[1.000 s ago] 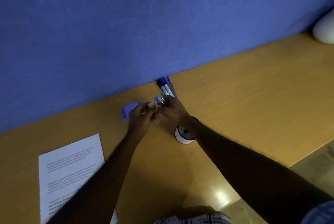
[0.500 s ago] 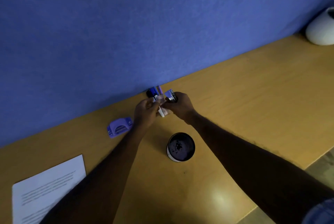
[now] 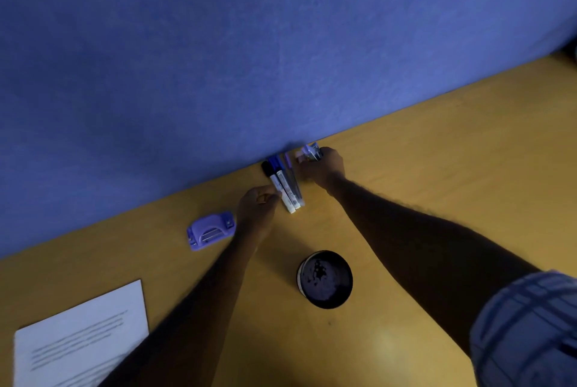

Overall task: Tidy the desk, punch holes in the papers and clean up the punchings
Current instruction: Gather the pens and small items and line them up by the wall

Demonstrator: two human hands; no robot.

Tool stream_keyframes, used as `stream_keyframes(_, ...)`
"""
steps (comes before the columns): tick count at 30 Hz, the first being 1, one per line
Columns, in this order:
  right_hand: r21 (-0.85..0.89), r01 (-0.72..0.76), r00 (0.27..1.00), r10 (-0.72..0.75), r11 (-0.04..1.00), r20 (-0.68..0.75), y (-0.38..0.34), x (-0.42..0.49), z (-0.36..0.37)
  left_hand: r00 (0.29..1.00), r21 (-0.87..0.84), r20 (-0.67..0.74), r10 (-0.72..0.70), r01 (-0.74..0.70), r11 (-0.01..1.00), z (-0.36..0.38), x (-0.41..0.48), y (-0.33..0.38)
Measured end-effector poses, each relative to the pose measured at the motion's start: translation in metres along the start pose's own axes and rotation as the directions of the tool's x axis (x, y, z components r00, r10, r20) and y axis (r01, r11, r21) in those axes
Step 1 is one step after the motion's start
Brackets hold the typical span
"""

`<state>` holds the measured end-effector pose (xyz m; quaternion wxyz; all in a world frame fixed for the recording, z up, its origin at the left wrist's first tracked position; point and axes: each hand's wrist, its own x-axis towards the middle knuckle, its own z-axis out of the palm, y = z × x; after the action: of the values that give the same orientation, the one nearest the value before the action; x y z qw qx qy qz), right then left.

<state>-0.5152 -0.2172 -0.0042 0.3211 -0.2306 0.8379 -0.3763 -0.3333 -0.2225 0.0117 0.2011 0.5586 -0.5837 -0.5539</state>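
Observation:
Three markers (image 3: pixel 284 184) lie side by side on the wooden desk (image 3: pixel 437 186), their caps against the blue partition. My left hand (image 3: pixel 257 205) sits just left of their lower ends with its fingers curled, touching the nearest marker and holding nothing I can see. My right hand (image 3: pixel 323 166) grips a small purple and silver object (image 3: pixel 310 151) at the foot of the partition, right of the markers. A purple hole punch (image 3: pixel 210 231) rests left of my left hand. Printed paper (image 3: pixel 81 339) lies at the near left.
A round black container (image 3: pixel 324 279), open at the top, stands on the desk between my forearms. The blue partition (image 3: pixel 249 58) closes off the back of the desk. Something dark shows at the far right edge.
The markers now lie flat on the desk by the partition. My hands have parted: the left drew back to the markers' lower ends, the right moved right with the small object.

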Motion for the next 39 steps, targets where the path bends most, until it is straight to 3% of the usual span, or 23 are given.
stream_keyframes(7,0.032,0.052,0.995,-0.054,0.998,0.085,0.001,0.008,0.007,1.000,0.032,0.001,0.012,-0.012,0.999,0.001,0.006,-0.001)
stream_keyframes(13,0.082,0.072,0.997,-0.070,0.994,-0.022,0.012,0.003,-0.003,1.000,0.049,-0.013,-0.014,0.014,0.999,0.007,0.009,-0.002)
stream_keyframes(22,-0.231,0.122,0.990,-0.135,0.965,-0.041,0.036,-0.014,-0.011,0.999,0.069,-0.030,-0.030,0.032,0.997,0.011,0.006,-0.007)
stream_keyframes(28,-0.294,0.025,0.996,-0.050,0.955,-0.078,0.035,-0.025,-0.001,0.998,0.069,-0.034,-0.047,0.050,0.996,0.007,0.001,-0.012)
stream_keyframes(31,-0.406,0.007,0.993,-0.056,0.914,-0.108,0.033,-0.029,0.002,0.999,0.076,-0.029,-0.042,0.044,0.996,0.006,-0.002,-0.013)
stream_keyframes(34,-0.512,0.015,0.988,-0.092,0.859,-0.125,0.032,-0.033,0.002,1.000,0.136,-0.001,-0.010,0.010,0.991,0.006,-0.006,-0.011)
stream_keyframes(39,-0.518,0.020,0.991,-0.084,0.855,-0.100,0.031,-0.037,-0.003,0.996,0.222,0.015,0.086,-0.088,0.971,0.004,-0.014,-0.007)
